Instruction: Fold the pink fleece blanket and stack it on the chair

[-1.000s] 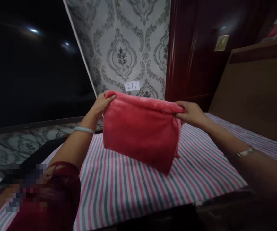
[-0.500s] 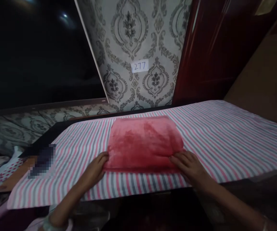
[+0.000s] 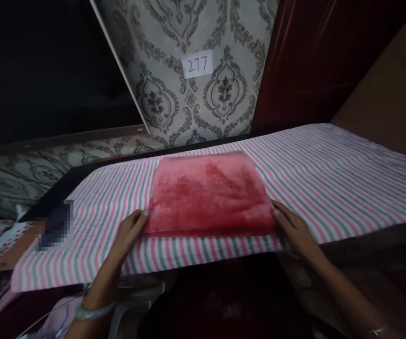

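Observation:
A red plush cloth [image 3: 206, 197], folded into a thick rectangle, lies on the striped sheet [image 3: 312, 179]. My left hand [image 3: 130, 230] grips its near left corner, thumb on the top edge and the fingers partly out of sight. On the opposite side, my right hand [image 3: 290, 226] holds the near right corner in the same way, with the thumb against the pile and the other fingers around the side. The cloth's top looks fairly smooth, with darker patches and slight creases toward the right.
Behind the table stands patterned wallpaper with a paper label reading 277 [image 3: 197, 64]. A large dark screen [image 3: 47, 70] is at the left, a dark red glossy panel [image 3: 301, 61] at the right. Left of the sheet lie a blurred-out item [image 3: 55, 227] and other clothes.
My right hand has shifted from lying over the cloth's near right corner to gripping its side. The left hand's thumb now rests on the edge. The view has tilted downward.

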{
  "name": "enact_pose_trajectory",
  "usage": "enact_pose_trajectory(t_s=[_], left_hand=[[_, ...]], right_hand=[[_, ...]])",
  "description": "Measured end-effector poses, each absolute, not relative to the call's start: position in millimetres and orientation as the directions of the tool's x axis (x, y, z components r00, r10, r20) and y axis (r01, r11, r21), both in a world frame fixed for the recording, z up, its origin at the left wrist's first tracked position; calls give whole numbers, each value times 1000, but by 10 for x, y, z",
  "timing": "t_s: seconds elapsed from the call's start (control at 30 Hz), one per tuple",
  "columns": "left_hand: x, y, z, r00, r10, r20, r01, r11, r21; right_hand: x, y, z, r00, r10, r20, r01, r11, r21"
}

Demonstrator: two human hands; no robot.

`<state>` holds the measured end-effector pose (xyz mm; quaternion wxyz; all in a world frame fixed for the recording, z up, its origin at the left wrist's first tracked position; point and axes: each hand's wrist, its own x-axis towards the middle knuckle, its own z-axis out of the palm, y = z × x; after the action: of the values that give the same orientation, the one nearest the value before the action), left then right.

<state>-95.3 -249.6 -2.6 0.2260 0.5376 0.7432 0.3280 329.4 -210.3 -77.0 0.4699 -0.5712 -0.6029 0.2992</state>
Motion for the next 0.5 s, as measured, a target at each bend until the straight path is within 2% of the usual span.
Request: enact_pose_trajectory(t_s=[0.07, 0.23, 0.33, 0.4, 0.5], left_hand=[[-874, -2445, -18, -312, 950, 13, 701, 221, 678], [-845, -2379, -36, -326, 945, -8, 771, 271, 576], [-877, -2378, -39, -330, 942, -65, 739, 301, 603], [-894, -2388, -33, -340, 937, -84, 702, 312, 640], [-921, -2405, -15, -299, 941, -158, 572, 310, 759]], right_hand=[[3280, -2068, -757, 102, 987, 125, 366, 80, -927], [3208, -2042, -585, 32, 999, 35, 301, 23, -953], [3168, -2035, -492, -34, 999, -20, 239, -11, -971], [3159, -2026, -470, -15, 1000, -1, 222, 3, -975], [3186, -2010, -484, 14, 999, -36, 88, -37, -995]])
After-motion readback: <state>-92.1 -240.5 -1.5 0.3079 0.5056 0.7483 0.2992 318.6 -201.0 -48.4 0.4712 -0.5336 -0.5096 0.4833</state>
